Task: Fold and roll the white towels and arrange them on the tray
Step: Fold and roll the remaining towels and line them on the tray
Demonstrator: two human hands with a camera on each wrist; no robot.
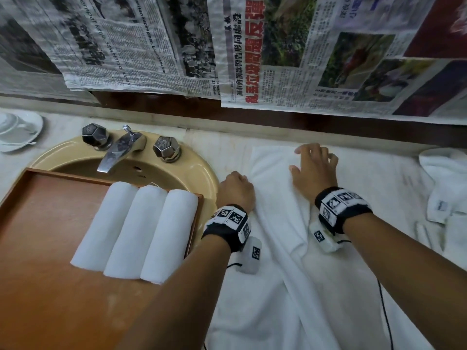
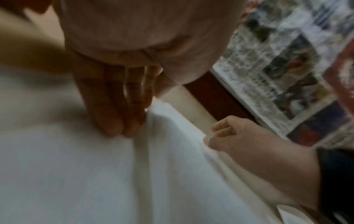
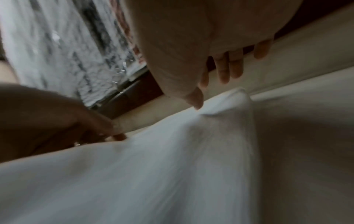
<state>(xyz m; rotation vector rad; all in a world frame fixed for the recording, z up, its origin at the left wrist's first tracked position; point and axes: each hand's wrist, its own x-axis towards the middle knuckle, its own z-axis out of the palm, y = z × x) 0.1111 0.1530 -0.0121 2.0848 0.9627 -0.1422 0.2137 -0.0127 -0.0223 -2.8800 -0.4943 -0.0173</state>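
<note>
Towel (image 1: pixel 278 223) flat on counter (image 1: pixel 214 140). Left hand (image 1: pixel 236 189) curled, fingertips on its left fold; right hand (image 1: pixel 314 168) spread flat near far edge. Three rolls (image 1: pixel 136 233) on tray (image 1: pixel 50 223).

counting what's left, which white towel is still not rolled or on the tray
The flat towel spread under both hands beside the sink; the three rolled towels already lie on the tray.

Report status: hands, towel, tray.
Left hand pinning the spread white towel; right hand open near its far corner. Three rolled white towels on the brown wooden tray. Nothing obstructing.
</note>
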